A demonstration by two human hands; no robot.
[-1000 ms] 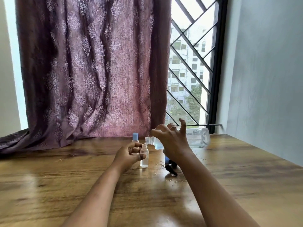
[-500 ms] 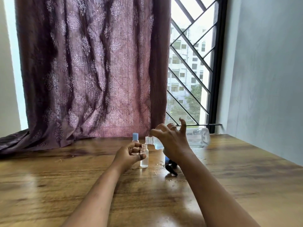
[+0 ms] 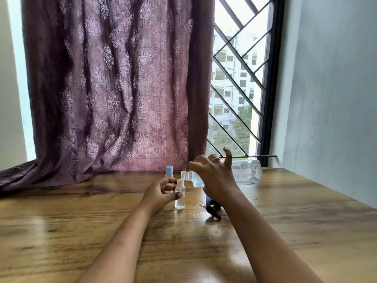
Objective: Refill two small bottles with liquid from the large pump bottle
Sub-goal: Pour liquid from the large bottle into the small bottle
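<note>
the left hand [image 3: 161, 193] curls round a small open bottle [image 3: 180, 198] that stands upright on the wooden table [image 3: 81, 231]. its thumb lies across the near side of the bottle and the other fingers wrap behind it. a little clear liquid sits in the bottom of this bottle.

the right hand [image 3: 214, 176] grips the large bottle [image 3: 247, 172] from above, near its shoulder. the forefinger reaches out over the ribbed neck and the little finger sticks up free. the large bottle is tipped on its side off the table, with its base out beyond the right hand's knuckles and its open mouth just above the mouth of the small bottle. pale blue liquid shows in its shoulder, under the right fingers.

just past the left fingertips stands a second small bottle [image 3: 169, 171] with a blue cap on, close to the curtain [image 3: 114, 88]. below the right wrist lies the black pump head [image 3: 213, 209], with scattered drops on the wood round it.

the table's back edge meets the curtain and the window bars [image 3: 240, 78], and its right edge runs along the wall [image 3: 336, 99]. broad bare wood spreads left of the left forearm and right of the right forearm.
</note>
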